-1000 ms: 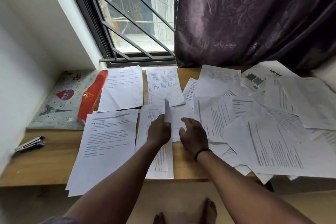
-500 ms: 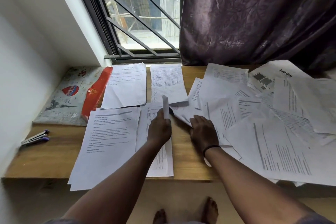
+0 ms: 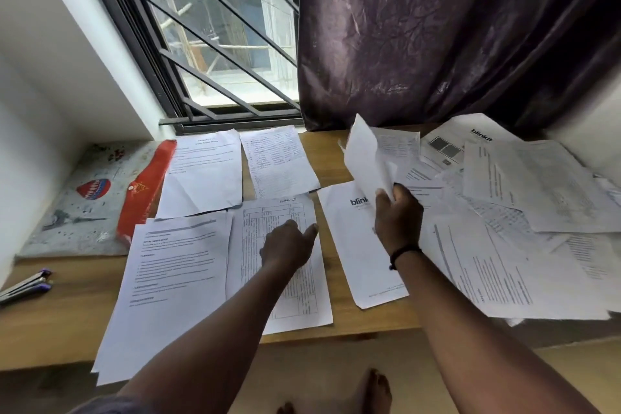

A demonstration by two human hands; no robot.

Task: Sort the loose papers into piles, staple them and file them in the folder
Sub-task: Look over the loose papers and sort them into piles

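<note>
Single view, head-worn, wide-angle. Looks forward and steeply down from close above the surface [image 3: 336, 151], facing the window [image 3: 218, 44] and curtain [image 3: 437, 27]; both forearms enter from the bottom edge, bare feet visible below.

White printed paper sheets [image 3: 178, 282] lie flat in four neat piles on the left. A messy heap of white papers [image 3: 524, 212] lies right. The grey picture folder [image 3: 80, 205] lies far left, with the purple stapler [image 3: 27, 284] near it.
</note>
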